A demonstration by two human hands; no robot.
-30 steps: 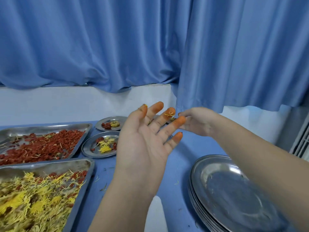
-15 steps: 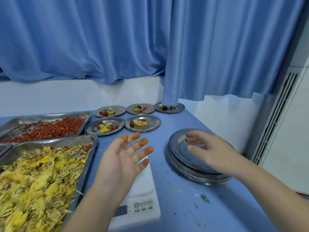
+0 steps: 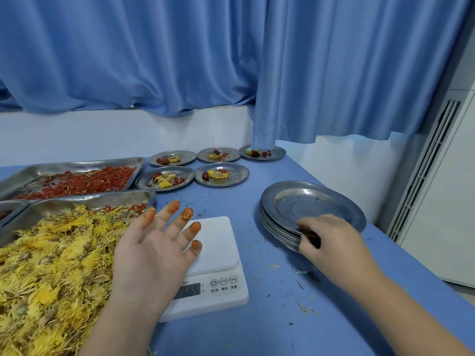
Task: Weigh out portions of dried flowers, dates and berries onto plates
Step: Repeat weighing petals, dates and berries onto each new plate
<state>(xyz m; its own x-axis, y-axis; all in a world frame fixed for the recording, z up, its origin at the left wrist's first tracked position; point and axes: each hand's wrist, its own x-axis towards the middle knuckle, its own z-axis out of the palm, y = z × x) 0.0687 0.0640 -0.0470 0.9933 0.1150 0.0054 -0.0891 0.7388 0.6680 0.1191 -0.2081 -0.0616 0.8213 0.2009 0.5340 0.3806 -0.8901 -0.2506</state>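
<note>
My left hand (image 3: 154, 250) hovers palm up with fingers spread, orange-stained at the tips, over the left side of the white scale (image 3: 218, 255). My right hand (image 3: 326, 240) pinches the near rim of the top plate in the stack of steel plates (image 3: 316, 206). A steel tray of dried yellow flowers (image 3: 51, 258) lies at the near left, and a tray of red berries (image 3: 77, 179) lies behind it. Several filled plates (image 3: 222, 174) with flowers, dates and berries stand at the back of the table.
The blue table (image 3: 270, 317) is littered with petal bits. Blue curtains (image 3: 231, 60) hang behind, one touching the far-right filled plate (image 3: 262, 152). The table's right edge runs beside a white cabinet (image 3: 442, 188). A third tray's corner (image 3: 7, 211) shows at far left.
My view has tilted down onto the table. My right hand dropped from the top of the plate stack to its near rim and took hold there. My left hand lowered over the scale.
</note>
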